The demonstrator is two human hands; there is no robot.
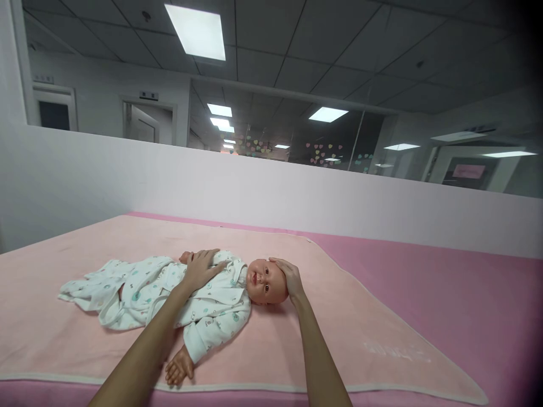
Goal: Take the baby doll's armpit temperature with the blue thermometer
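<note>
A baby doll lies on its back with its head toward the right. It wears a white baby outfit with small green and brown prints. My left hand rests flat on the doll's chest, fingers stretched out and slightly spread. Against the top of the doll's head is my right hand, its fingers extended and curved along the scalp without gripping. One doll hand sticks out of its sleeve toward me; the other shows beyond my left hand. The outfit's leg ends lie loose on the left.
Under the doll is a pale pink blanket with white edging, spread over a darker pink mat. Behind stands a low white wall with a glass window above it. Doors and ceiling lights show in the glass.
</note>
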